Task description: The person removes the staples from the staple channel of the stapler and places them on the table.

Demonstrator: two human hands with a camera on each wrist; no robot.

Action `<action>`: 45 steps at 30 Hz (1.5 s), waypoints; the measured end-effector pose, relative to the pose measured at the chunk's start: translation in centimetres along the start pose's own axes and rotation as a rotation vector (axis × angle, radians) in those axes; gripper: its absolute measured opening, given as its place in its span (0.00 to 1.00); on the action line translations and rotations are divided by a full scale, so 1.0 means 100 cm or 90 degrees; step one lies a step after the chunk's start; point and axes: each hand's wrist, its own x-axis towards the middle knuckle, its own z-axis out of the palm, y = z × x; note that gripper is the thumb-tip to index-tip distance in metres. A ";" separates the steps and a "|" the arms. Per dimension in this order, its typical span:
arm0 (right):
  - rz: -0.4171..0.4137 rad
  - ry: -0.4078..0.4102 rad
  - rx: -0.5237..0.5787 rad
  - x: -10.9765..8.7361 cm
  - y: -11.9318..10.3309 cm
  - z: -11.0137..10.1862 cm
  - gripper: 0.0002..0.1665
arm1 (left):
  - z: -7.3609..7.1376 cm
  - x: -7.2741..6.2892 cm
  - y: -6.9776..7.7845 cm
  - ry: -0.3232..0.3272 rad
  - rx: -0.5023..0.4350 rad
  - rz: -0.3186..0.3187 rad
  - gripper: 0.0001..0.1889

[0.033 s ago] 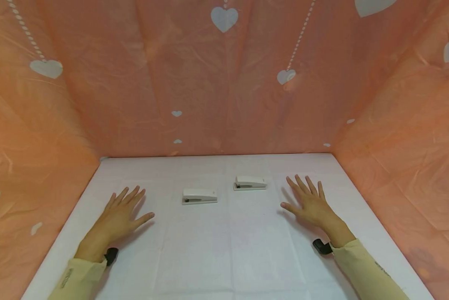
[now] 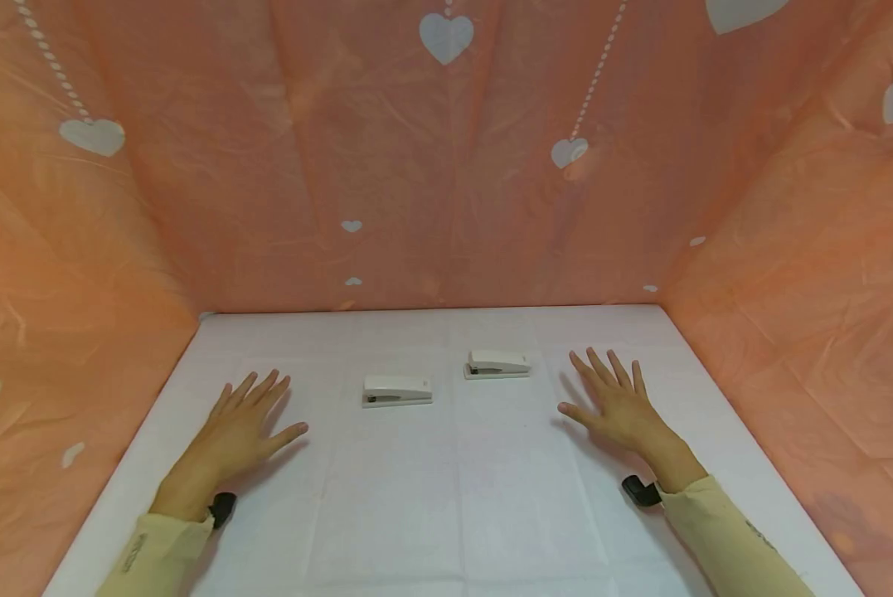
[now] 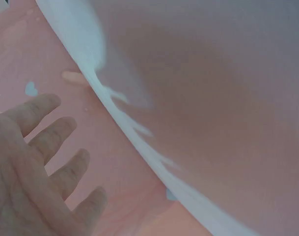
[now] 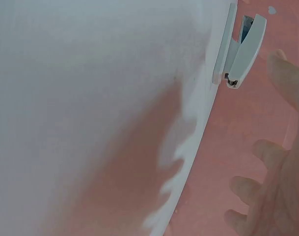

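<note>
Two white staplers lie on the white cloth of the table. The left stapler (image 2: 397, 390) sits slightly nearer to me than the right stapler (image 2: 497, 365). My left hand (image 2: 237, 435) is held over the cloth to the left of both, fingers spread, nothing in it. On the other side my right hand (image 2: 621, 414) hovers palm down with spread fingers, also holding nothing, and the right stapler is the closest thing to it. A stapler (image 4: 241, 46) shows near that thumb in the right wrist view. In the left wrist view, only cloth and curtain appear beyond the left fingers (image 3: 53, 137).
White cloth (image 2: 446, 506) covers the table. An orange curtain (image 2: 446, 166) with pale hearts hangs at the back and along both sides. Each wrist wears a small black camera, one at the left cuff (image 2: 222, 508) and one at the right cuff (image 2: 642, 492).
</note>
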 end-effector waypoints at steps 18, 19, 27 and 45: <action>-0.064 0.016 0.009 0.013 -0.023 0.016 0.57 | 0.004 0.013 0.021 -0.013 -0.021 0.035 0.47; -0.072 0.017 0.012 0.014 -0.027 0.018 0.57 | 0.005 0.014 0.023 -0.014 -0.025 0.039 0.47; -0.163 0.017 0.048 0.030 -0.056 0.029 0.57 | 0.008 0.029 0.033 -0.024 -0.034 0.067 0.47; -0.257 -0.028 0.133 0.063 -0.120 0.046 0.53 | 0.017 0.055 0.043 -0.052 -0.059 0.117 0.46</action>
